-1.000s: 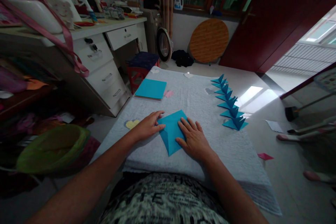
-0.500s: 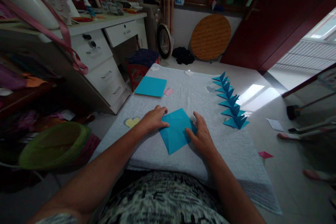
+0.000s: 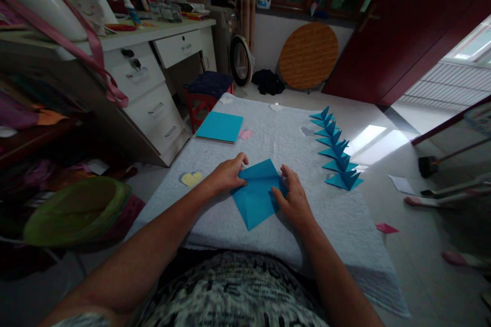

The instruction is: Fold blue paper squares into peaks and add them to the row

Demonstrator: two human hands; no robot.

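A blue square of paper [image 3: 258,194] lies cornerwise on the grey cloth-covered table [image 3: 337,219], with a crease across its upper part. My left hand [image 3: 227,174] pinches its left corner, fingers curled. At the right corner, my right hand [image 3: 294,196] grips the edge with bent fingers. The paper's far half looks slightly lifted.
A stack of blue paper sheets [image 3: 220,126] sits at the far left of the table. A row of several folded blue paper shapes [image 3: 335,150] runs along the right side. A yellow heart [image 3: 191,179] and pink scrap [image 3: 246,134] lie on the cloth. A white desk [image 3: 153,76] stands left.
My hands went from lying flat on the folded paper to gripping its left and right corners. The paper now lies opened out as a square with a crease.
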